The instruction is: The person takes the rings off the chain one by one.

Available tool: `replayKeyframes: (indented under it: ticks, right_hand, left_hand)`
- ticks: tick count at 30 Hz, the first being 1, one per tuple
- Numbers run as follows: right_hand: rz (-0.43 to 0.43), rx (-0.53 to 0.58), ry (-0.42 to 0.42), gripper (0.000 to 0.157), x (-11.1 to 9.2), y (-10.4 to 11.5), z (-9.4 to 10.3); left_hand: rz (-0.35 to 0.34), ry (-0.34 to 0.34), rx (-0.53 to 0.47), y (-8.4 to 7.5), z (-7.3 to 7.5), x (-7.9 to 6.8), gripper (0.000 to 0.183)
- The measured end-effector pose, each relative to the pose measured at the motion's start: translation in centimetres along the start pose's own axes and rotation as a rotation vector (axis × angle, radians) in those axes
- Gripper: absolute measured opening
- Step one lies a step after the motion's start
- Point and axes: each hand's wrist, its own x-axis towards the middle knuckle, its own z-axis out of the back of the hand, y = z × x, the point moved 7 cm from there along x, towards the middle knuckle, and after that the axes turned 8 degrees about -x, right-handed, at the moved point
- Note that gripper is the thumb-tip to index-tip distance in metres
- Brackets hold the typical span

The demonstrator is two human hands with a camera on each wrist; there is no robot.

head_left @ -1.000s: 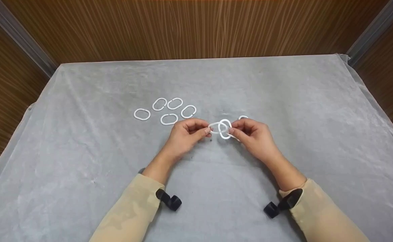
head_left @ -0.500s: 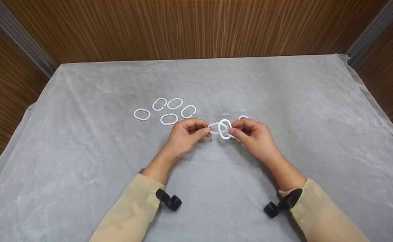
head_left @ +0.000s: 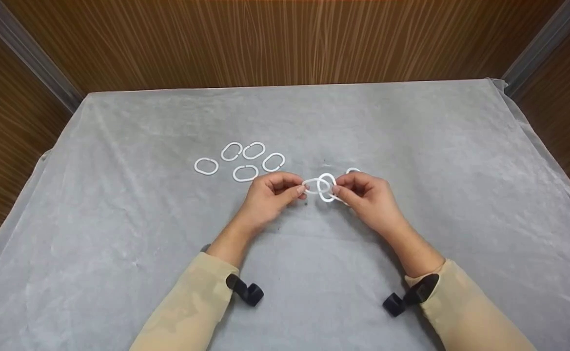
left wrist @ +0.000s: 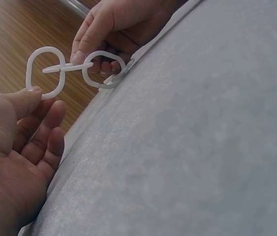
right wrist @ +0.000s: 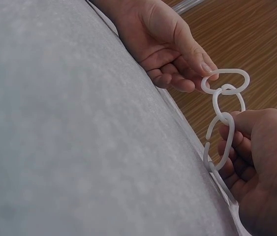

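My left hand [head_left: 271, 199] pinches a white oval plastic chain link [left wrist: 29, 69] at its near end. That link hooks through a second white link [right wrist: 216, 104], which the thumb and fingers of my right hand [head_left: 370, 197] pinch. In the right wrist view a third link [right wrist: 232, 135] hangs from the second below my fingers, with a small gap in its side. A further link [right wrist: 222, 182] joins it lower down, partly hidden behind my right hand. Both hands are raised a little above the grey cloth.
Several loose white links [head_left: 195, 166] lie on the grey tablecloth [head_left: 119, 214] left of centre, beyond my left hand. Part of a white link [head_left: 353, 169] shows behind my right hand. Wood-grain panels [head_left: 285, 44] stand behind the table and at both sides.
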Motion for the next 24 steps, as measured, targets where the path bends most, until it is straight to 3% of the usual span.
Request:
replayKeyframes:
  ticks: [24]
  right_hand:
    - [-0.005,0.014,0.003,0.007,0.03,-0.01,-0.03]
  left_hand:
    - [-0.021,0.046,-0.028,-0.23,-0.36,-0.21,0.013]
